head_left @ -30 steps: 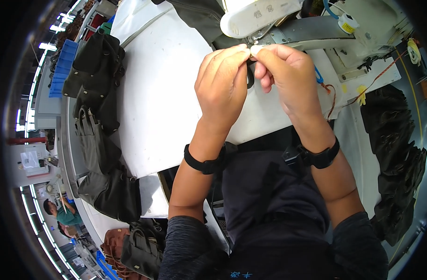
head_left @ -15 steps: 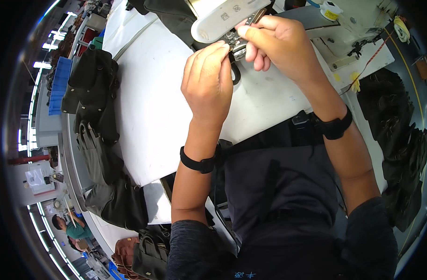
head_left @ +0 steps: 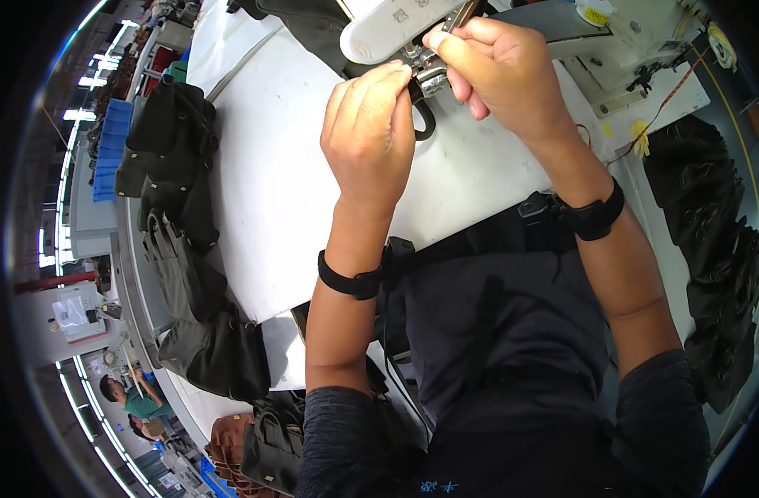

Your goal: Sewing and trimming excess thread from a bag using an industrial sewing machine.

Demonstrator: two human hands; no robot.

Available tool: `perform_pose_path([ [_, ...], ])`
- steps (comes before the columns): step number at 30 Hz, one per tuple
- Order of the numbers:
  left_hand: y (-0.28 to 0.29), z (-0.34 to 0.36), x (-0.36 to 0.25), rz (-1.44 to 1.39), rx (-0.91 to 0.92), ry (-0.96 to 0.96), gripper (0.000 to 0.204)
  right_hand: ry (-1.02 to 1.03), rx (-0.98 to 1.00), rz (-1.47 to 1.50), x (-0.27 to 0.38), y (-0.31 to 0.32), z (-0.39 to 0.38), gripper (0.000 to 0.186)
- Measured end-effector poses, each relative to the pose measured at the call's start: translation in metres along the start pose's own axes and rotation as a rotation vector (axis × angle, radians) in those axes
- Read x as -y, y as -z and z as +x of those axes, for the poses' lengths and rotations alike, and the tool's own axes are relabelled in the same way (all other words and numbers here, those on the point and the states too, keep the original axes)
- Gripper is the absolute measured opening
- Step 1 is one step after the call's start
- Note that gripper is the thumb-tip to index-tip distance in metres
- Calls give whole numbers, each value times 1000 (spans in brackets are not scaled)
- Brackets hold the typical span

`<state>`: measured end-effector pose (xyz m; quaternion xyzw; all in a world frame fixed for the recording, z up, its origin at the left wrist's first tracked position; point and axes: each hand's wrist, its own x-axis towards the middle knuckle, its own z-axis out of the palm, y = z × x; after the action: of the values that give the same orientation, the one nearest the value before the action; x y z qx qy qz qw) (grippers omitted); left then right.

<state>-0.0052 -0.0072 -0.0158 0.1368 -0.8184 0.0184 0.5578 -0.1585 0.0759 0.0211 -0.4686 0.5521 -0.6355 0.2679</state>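
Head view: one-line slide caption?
Left hand and right hand hold a small dark strap loop under a white sewing machine.

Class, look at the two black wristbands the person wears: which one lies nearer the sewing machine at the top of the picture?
The wristband on the right wrist. It sits higher in the picture, closer to the white sewing machine; the wristband on the left wrist lies lower, beside the dark apron.

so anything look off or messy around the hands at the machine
Nothing stands out. Both hands, left hand and right hand, pinch a small dark strap piece at the sewing machine head. The dark bags on the white table sit piled, not spilled.
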Motion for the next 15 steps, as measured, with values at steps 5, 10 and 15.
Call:
perform_pose_path([
  [5, 0, 0, 3, -20, 6, -11, 19, -49, -25, 22, -2, -2, 1, 27],
  [10, -2, -1, 2, 9, -7, 8, 18, -60, -35, -31, 2, -5, 0, 27],
  [15, -12, -7, 0, -6, -32, 61, 22, 10, -30, -24, -2, -1, -1, 25],
])
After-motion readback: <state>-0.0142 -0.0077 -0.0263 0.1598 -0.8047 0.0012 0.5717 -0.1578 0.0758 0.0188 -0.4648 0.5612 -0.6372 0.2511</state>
